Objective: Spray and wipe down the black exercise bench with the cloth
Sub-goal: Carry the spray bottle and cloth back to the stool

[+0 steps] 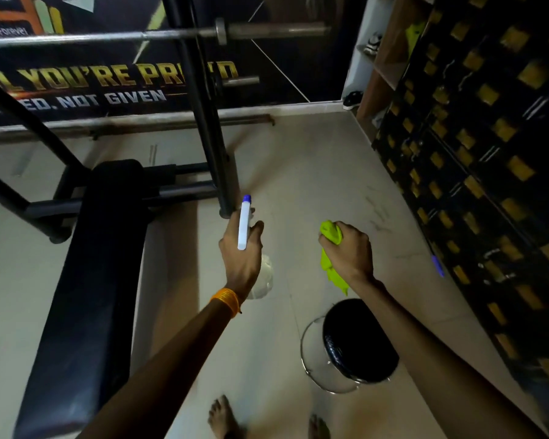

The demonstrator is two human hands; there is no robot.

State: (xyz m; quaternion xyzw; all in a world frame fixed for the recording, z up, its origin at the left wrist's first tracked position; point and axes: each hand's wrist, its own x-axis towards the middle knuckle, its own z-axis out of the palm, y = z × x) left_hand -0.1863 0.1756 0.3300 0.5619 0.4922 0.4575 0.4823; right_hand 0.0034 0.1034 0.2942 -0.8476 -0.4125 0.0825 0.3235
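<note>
i read the task as not yet begun: the black exercise bench point(89, 280) shows no spray or wipe marks that i can make out (its surface is dark and dim). my left hand point(240, 251) is clamped on the spray bottle point(244, 223), held to the right of the bench, nozzle pointing away. my right hand point(349, 248) is closed on the cloth point(332, 258), further right of the bench, above the stool point(358, 343). spraying and wiping both remain.
</note>
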